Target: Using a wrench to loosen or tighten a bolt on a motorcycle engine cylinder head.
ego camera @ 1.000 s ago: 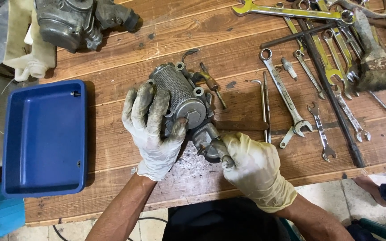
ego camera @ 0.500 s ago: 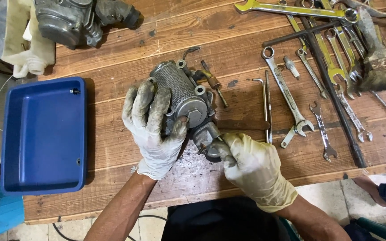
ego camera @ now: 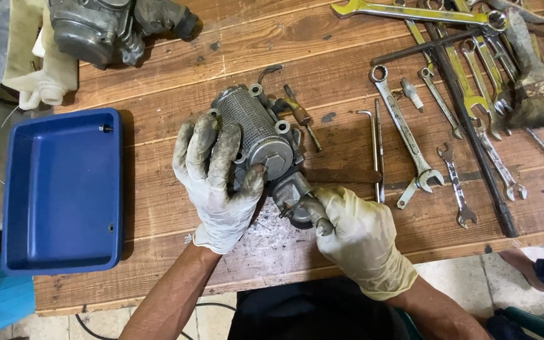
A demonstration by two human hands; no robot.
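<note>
Carburetor point(ego camera: 256, 135) frame centre on wooden bench point(ego camera: 158, 101). One blue tray point(ego camera: 61, 252) far left. Left hand point(ego camera: 218, 182) clasps its body; right hand point(ego camera: 360, 236) pinches lower fitting. Second carburetor point(ego camera: 102, 25) upper left. One brush point(ego camera: 536, 82), several spanners point(ego camera: 404, 135) upper right.

Wooden plank worktop point(ego camera: 177, 88) bearing a blue plastic tray point(ego camera: 63, 192) at left of frame, a grey engine part point(ego camera: 105, 25) at upper left, a carburettor point(ego camera: 262, 141) at centre, and spanners point(ego camera: 404, 135) with a brush point(ego camera: 539, 88) at right.
</note>
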